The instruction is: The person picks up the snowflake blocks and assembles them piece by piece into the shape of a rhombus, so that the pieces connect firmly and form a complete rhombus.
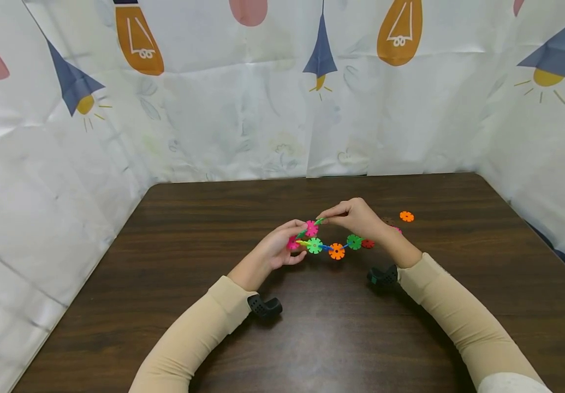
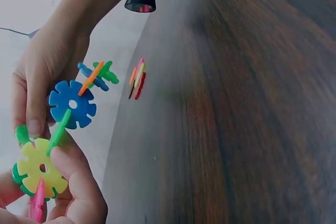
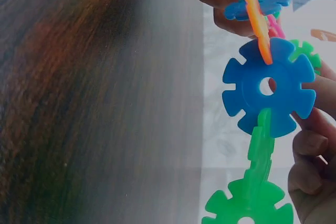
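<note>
A chain of slotted flower-shaped plastic discs (image 1: 336, 251), in pink, green, yellow, blue and orange, is held up above the table. My left hand (image 1: 277, 248) grips its left end, thumb and fingers about the pink and yellow discs; in the left wrist view the yellow disc (image 2: 39, 163) sits by the thumb. Fingertips of my right hand (image 1: 358, 215) pinch a green disc (image 1: 319, 221) beside the upper pink disc (image 1: 311, 228). The chain's other part hangs across below the right hand. Close up in the right wrist view is a blue disc (image 3: 247, 93) joined to green ones.
Loose discs lie on the dark wooden table (image 1: 311, 327) beyond the right forearm: an orange one (image 1: 406, 216), a red one (image 1: 368, 244), and pink and brown ones partly hidden. A printed white curtain (image 1: 262, 125) stands behind the table.
</note>
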`<state>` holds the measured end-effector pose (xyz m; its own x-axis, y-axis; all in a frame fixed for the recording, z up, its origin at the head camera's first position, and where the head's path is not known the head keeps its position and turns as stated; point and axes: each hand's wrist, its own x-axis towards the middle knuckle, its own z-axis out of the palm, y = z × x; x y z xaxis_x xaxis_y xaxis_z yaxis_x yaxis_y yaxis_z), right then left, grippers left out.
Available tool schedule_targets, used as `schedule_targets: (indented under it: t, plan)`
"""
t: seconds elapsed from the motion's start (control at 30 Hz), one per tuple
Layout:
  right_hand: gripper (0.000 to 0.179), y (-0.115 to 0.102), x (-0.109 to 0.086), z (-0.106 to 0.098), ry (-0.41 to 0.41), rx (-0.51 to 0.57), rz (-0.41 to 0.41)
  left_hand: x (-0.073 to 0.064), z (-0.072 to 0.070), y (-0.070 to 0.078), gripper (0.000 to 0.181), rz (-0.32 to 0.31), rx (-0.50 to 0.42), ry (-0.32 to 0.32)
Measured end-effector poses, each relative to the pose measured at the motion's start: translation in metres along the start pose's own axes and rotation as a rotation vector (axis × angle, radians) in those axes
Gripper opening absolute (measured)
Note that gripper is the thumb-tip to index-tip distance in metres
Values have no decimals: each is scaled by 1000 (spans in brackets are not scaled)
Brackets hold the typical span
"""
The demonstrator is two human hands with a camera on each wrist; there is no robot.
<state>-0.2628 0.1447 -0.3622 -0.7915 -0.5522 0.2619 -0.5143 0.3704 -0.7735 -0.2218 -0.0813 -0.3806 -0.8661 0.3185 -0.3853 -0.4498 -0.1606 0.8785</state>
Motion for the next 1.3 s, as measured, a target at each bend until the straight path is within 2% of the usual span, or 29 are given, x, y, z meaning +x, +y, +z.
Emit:
schedule_targets:
  t: [0.3,0.5,0.6,0.73,1.0,1.2,1.3]
  plan:
    - [19,1,1,1,5,-26,-142,-2,2,0,18,-25,-41,7]
    - [18,2,1,2,-4,2,-182,-4,3,1,25,-22,-61,-15]
    - [17,2,1,2,-1,-18,-204,-4,4,2,25,-19,-54,-19]
    - [17,1,1,0,3,-59,-195,-5,5,2,22,-19,-57,-20]
    - [24,0,0,-2,-16,-91,-145,1,7,-4,8,-31,-143,-24]
    - [26,0,-2,0,-40,-192,-192,3,9,-8,15,-33,-172,-51]
    - [27,-2,-2,0,-61,-252,-215,3,10,-9,31,-29,-159,-75]
